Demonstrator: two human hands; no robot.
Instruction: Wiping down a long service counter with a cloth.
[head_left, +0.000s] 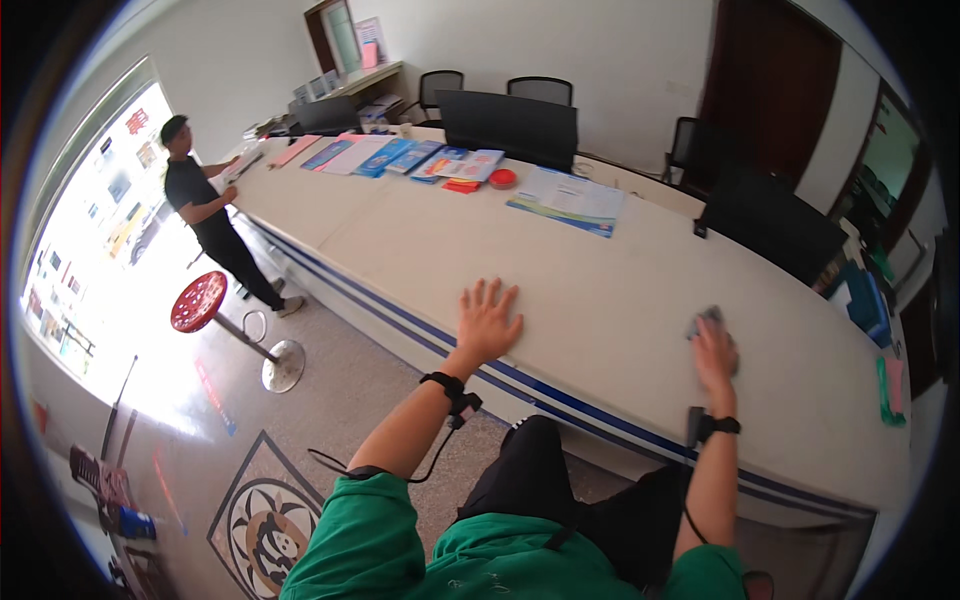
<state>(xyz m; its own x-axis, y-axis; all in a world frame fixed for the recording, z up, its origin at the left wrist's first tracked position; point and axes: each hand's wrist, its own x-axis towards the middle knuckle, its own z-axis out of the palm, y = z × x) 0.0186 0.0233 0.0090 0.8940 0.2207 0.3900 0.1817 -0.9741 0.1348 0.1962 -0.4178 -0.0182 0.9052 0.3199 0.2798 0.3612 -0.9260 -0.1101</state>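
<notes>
a red character [137, 122] shows at the bright window [100, 215]; print on the blue leaflets [413, 157] and green-edged sheet [567, 195] is too small to read.

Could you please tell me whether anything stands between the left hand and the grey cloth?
Nothing visible stands between the left hand and the cloth; only bare counter lies between them. The right hand is on the cloth, covering part of it.

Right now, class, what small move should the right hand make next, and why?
Perhaps slide the grey cloth a little toward the papers: the right hand covers much of it on the counter, and the left hand, fingers spread, is out of that path.
</notes>
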